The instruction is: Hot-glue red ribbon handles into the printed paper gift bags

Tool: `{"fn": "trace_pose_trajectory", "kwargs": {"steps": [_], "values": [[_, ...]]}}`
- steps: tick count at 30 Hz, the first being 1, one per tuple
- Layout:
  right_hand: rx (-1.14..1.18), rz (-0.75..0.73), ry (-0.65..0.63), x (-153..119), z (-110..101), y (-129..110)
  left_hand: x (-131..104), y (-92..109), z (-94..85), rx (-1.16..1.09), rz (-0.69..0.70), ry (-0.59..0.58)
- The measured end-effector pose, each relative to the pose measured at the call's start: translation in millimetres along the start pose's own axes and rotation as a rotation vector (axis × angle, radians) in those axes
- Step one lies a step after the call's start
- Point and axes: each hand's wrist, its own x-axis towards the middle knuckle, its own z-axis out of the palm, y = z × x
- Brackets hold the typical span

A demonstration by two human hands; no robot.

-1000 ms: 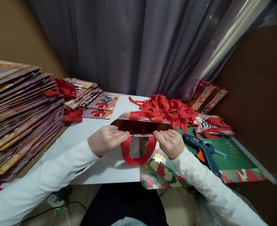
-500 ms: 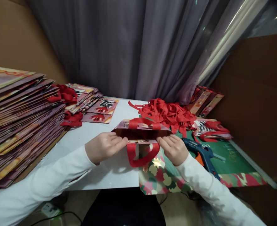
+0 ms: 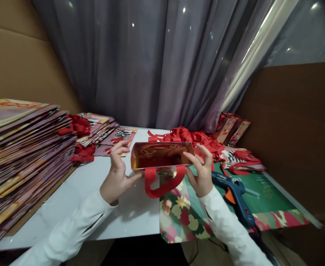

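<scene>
A paper gift bag stands in front of me with its mouth wide open towards me, its inside showing. One red ribbon handle hangs over its near side. At the bag's left edge is my left hand, fingers spread, thumb near the bag's lower edge. My right hand is at the right edge, fingers apart, some of them over the rim and the thumb at the near side. Neither hand is closed round the bag.
Tall stack of flat bags at left, smaller stack behind it. Red ribbons lie behind the bag. A blue glue gun rests on the green sheet at right; finished bags stand behind.
The bag's mouth has gone from a narrow gap to a wide rectangle. Both hands have loosened from its rim and spread their fingers. The view has tilted up slightly.
</scene>
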Motion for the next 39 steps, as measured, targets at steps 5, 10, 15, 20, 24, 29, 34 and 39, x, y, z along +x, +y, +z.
{"fn": "trace_pose_trajectory", "kwargs": {"steps": [5,10,15,20,24,29,34,39], "values": [[0.422,0.377,0.119,-26.8,32.6,4.0,-11.7,-3.1,20.4,-0.174,-0.193,-0.191],[0.649,0.445,0.132,-22.4,29.8,-6.8,-8.9,1.7,14.5,-0.316,-0.278,-0.164],[0.642,0.421,-0.137,-2.9,13.0,-9.0,-2.4,10.2,-1.5,-0.512,-0.414,-0.198],[0.732,0.437,-0.105,8.0,17.4,-10.9,11.9,29.1,-14.8,-0.578,-0.459,-0.346],[0.964,0.637,-0.225,18.8,14.5,-20.0,20.0,37.8,-12.9,-0.734,-0.613,-0.355],[1.064,0.741,-0.366,23.0,4.1,-32.3,15.0,40.3,-7.1,-0.843,-0.870,-0.305],[1.127,0.772,-0.329,15.7,1.5,-43.9,10.0,47.1,-5.9,-0.880,-0.858,-0.262],[1.124,0.886,-0.258,12.2,2.1,-47.6,13.6,39.3,0.0,-0.829,-0.838,-0.283]]}}
